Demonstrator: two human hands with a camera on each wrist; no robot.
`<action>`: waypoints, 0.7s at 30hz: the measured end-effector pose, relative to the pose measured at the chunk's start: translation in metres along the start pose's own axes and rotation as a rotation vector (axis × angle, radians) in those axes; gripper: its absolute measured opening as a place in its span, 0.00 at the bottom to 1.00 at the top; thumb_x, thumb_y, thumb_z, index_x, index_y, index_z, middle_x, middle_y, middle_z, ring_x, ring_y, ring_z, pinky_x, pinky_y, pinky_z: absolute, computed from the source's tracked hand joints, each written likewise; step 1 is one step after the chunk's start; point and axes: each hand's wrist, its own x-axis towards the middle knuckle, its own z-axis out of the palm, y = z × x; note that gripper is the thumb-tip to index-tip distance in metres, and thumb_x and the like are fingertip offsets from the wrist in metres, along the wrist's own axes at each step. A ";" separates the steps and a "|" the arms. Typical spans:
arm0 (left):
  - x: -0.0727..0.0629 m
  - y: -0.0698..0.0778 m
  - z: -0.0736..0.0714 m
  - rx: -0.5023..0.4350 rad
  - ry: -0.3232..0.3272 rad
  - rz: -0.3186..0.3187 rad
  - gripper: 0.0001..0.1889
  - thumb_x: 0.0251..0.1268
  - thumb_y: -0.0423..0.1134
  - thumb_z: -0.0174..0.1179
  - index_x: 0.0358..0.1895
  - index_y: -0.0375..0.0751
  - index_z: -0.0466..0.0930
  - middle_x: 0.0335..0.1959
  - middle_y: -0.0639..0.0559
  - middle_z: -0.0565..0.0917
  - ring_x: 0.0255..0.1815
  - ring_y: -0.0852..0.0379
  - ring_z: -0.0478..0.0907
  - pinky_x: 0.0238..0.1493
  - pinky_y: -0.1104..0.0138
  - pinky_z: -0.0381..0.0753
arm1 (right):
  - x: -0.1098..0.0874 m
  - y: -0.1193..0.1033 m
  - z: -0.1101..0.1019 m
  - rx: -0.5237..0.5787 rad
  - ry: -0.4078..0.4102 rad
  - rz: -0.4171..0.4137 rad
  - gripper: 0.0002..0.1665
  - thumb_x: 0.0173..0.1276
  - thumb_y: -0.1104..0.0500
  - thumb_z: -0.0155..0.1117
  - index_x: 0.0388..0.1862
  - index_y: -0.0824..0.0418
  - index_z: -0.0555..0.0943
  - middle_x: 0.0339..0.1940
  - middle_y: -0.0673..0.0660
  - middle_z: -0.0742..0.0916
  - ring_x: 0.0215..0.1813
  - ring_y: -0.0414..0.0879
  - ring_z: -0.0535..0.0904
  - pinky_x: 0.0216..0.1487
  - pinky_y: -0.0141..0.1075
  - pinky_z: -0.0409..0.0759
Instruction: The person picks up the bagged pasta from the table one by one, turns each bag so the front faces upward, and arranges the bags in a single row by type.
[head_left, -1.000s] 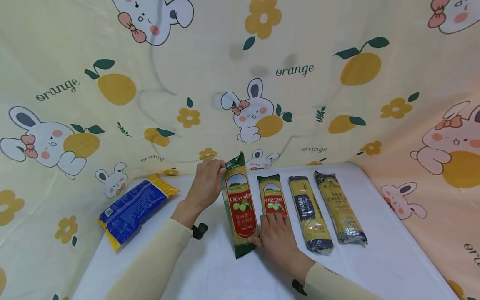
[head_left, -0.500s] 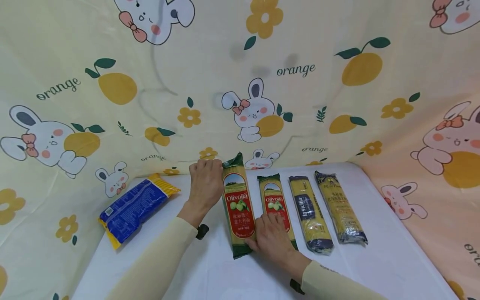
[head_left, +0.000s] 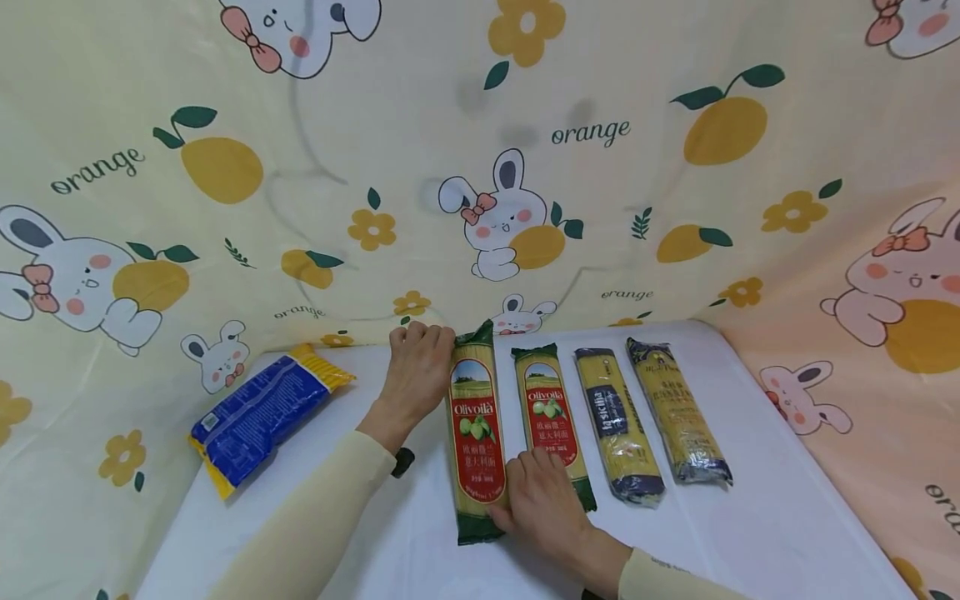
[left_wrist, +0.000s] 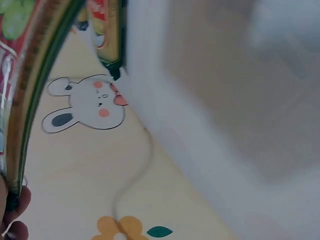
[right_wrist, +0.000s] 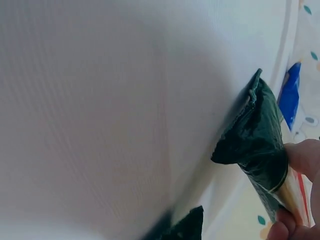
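Observation:
A green-and-gold Olivoilà spaghetti packet (head_left: 474, 417) stands tilted up at the middle of the table. My left hand (head_left: 417, 371) grips its top end; in the left wrist view, fingertips (left_wrist: 20, 200) curl round that end of the packet (left_wrist: 30, 95). Near the bottom, my right hand (head_left: 546, 510) pinches the packet's edge between thumb and fingers. The right wrist view shows the crimped green bottom end (right_wrist: 255, 135) close over the white cloth. A matching Olivoilà packet (head_left: 542, 396) lies just right of it, partly covered by my right hand.
Right of these lie a la sicilia pasta packet (head_left: 622, 433) and another gold pasta packet (head_left: 681, 412). At the left lies a blue-and-yellow bag (head_left: 262, 421). A rabbit-and-orange printed curtain (head_left: 420, 125) rises behind the white-covered table (head_left: 405, 550).
Both hands have brought the held spaghetti packet slightly nearer and lower, and it now stands straighter in the head view. The other packets stay put; the head view has shifted a little.

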 end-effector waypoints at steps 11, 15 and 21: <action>-0.009 -0.007 0.035 0.113 -0.129 0.074 0.06 0.82 0.40 0.56 0.47 0.40 0.74 0.39 0.47 0.83 0.48 0.45 0.75 0.55 0.49 0.71 | -0.006 -0.004 0.000 0.123 -0.139 0.071 0.31 0.61 0.35 0.78 0.41 0.60 0.80 0.31 0.50 0.78 0.38 0.45 0.67 0.43 0.41 0.67; -0.009 -0.008 0.048 0.096 -0.160 0.068 0.08 0.82 0.41 0.57 0.48 0.40 0.74 0.40 0.48 0.83 0.48 0.46 0.75 0.57 0.48 0.71 | -0.006 -0.004 0.000 0.135 -0.155 0.079 0.30 0.61 0.36 0.77 0.40 0.60 0.79 0.30 0.49 0.77 0.38 0.46 0.67 0.43 0.42 0.67; -0.010 -0.007 0.061 0.111 -0.201 0.055 0.06 0.79 0.37 0.59 0.49 0.41 0.74 0.41 0.47 0.85 0.47 0.46 0.74 0.55 0.49 0.71 | -0.006 -0.003 0.001 0.157 -0.181 0.102 0.29 0.61 0.36 0.77 0.39 0.59 0.79 0.31 0.49 0.77 0.38 0.46 0.68 0.45 0.44 0.68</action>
